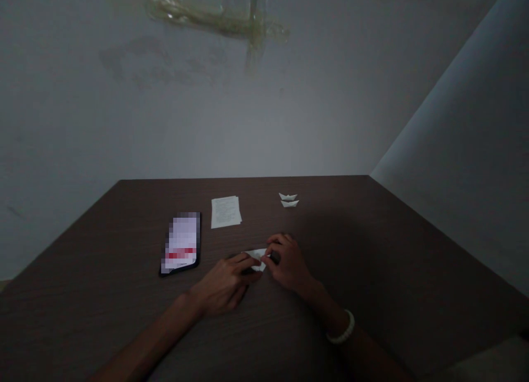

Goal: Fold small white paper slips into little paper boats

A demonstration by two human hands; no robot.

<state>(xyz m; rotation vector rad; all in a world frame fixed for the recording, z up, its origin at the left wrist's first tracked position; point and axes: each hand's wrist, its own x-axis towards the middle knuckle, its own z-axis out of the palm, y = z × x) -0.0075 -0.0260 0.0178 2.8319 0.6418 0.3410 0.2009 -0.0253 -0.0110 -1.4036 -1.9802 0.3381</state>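
A small piece of folded white paper lies on the dark brown table, pinched between both my hands. My left hand presses its fingertips onto the paper's left part. My right hand, with a white bead bracelet on its wrist, grips the paper's right end with curled fingers. Much of the paper is hidden under my fingers.
A phone with a lit screen lies to the left of my hands. A small stack of white paper sheets sits behind it. Two little folded paper boats rest farther back. Walls close the table's far and right sides.
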